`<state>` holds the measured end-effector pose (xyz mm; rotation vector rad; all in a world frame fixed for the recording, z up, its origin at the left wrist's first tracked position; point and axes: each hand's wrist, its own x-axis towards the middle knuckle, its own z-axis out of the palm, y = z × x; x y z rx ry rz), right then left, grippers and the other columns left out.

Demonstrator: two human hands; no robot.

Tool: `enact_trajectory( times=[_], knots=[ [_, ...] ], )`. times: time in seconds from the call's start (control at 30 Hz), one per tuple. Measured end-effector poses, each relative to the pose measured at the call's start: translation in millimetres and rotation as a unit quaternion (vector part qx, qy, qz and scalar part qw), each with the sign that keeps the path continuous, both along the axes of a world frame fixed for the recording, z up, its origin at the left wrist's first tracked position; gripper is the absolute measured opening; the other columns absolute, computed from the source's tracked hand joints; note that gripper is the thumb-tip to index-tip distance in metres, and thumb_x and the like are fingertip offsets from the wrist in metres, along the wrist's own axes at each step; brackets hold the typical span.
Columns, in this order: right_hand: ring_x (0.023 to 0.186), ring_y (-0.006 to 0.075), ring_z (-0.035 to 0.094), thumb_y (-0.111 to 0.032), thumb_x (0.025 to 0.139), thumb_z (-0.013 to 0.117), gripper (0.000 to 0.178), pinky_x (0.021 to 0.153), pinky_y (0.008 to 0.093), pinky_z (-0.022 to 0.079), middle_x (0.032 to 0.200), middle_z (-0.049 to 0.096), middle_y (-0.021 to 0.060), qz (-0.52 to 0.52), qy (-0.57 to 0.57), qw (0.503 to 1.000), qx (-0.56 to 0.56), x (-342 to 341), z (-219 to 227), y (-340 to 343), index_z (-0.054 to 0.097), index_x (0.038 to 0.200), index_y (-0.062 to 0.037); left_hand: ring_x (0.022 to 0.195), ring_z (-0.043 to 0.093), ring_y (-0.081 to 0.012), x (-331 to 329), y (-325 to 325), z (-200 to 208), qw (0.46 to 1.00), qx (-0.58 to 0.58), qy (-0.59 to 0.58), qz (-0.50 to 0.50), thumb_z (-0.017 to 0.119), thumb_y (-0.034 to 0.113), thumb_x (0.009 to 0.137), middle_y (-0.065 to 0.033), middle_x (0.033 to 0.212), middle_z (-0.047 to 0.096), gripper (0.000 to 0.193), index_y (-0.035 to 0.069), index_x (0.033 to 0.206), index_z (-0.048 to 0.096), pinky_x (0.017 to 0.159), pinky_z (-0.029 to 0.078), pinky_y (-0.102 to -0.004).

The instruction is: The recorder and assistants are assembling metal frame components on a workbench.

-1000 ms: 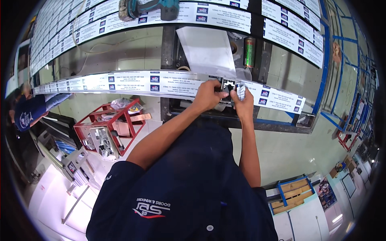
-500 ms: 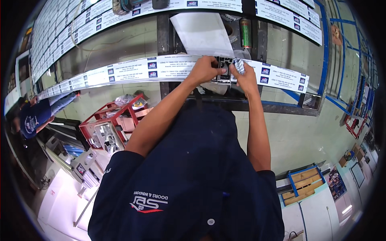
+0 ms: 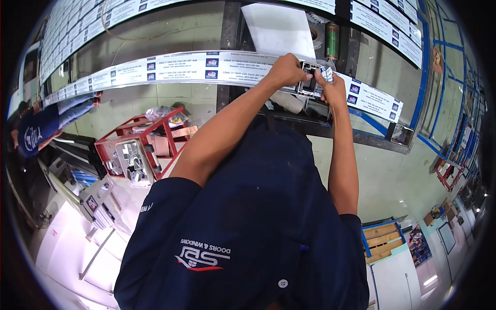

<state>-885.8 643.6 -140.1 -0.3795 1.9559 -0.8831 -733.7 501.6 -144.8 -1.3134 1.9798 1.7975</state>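
A long metal profile [image 3: 181, 71], wrapped in white printed film, runs across the bench frame. At a dark, silver-edged opening [image 3: 309, 78] in the profile, both hands meet. My left hand [image 3: 287, 71] is closed round the profile's edge just left of that opening, its thumb at the opening's rim. My right hand [image 3: 333, 89] sits on the opposite side, with fingers closed on a small crumpled white-and-blue piece of film [image 3: 327, 74]. The film-covered profile section [image 3: 374, 99] carries on to the right of it. What lies inside the opening is too small to make out.
Behind the hands are a white sheet [image 3: 279, 31] and a green-and-red can [image 3: 332, 41]. More wrapped profiles [image 3: 382, 28] lie at the far side. A red metal cart [image 3: 139, 142] stands on the left, and another person [image 3: 39, 129] is at the far left.
The view has shifted, so the bench and hands sit further right and slightly higher. Both hands stay at the opening, still holding the same things.
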Motion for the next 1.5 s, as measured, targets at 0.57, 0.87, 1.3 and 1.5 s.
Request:
enact_trajectory(
  times=[0.57, 0.87, 1.3, 1.5],
  knots=[
    [0.061, 0.0178, 0.066, -0.041, 0.094, 0.088, 0.044, 0.048, 0.0330, 0.052, 0.081, 0.072, 0.0089, 0.014, 0.058, 0.998, 0.024, 3.7, -14.0, -5.5, 0.072, 0.098, -0.0011, 0.083, 0.078, -0.0345, 1.3, 17.1, -18.1, 0.994, -0.098, -0.003, 0.051, 0.097, 0.036, 0.077, -0.0201, 0.084, 0.079, 0.042, 0.000, 0.083, 0.076, 0.080, 0.059, -0.0437],
    [0.071, 0.0116, 0.064, -0.020, 0.093, 0.089, 0.029, 0.051, 0.0285, 0.050, 0.088, 0.070, 0.0009, 0.038, 0.007, 0.999, -0.017, 16.7, -3.1, 20.6, 0.069, 0.107, -0.0044, 0.090, 0.076, -0.0312, 13.2, 29.8, -16.6, 0.991, -0.126, 0.034, -0.014, 0.099, 0.023, 0.073, -0.0177, 0.096, 0.077, 0.057, -0.004, 0.114, 0.069, 0.080, 0.058, -0.0406],
    [0.124, 0.0477, 0.070, -0.014, 0.089, 0.085, 0.061, 0.106, 0.0484, 0.053, 0.125, 0.074, 0.0331, 0.086, 0.209, 0.974, -0.012, 36.4, -3.6, 21.1, 0.061, 0.140, 0.0092, 0.095, 0.075, -0.0428, 6.3, 38.4, -11.6, 0.981, -0.195, -0.002, -0.022, 0.097, 0.020, 0.073, -0.0263, 0.102, 0.076, 0.059, -0.005, 0.113, 0.062, 0.084, 0.057, -0.0480],
    [0.065, 0.0159, 0.067, -0.027, 0.094, 0.087, 0.037, 0.055, 0.0330, 0.055, 0.085, 0.075, 0.0081, -0.005, -0.004, 1.000, -0.022, 8.1, 2.5, 5.6, 0.074, 0.117, -0.0015, 0.075, 0.076, -0.0345, 4.0, 8.9, -5.6, 0.999, -0.037, 0.009, 0.030, 0.087, 0.034, 0.090, -0.0169, 0.077, 0.076, 0.043, -0.007, 0.097, 0.075, 0.074, 0.057, -0.0425]
  ],
)
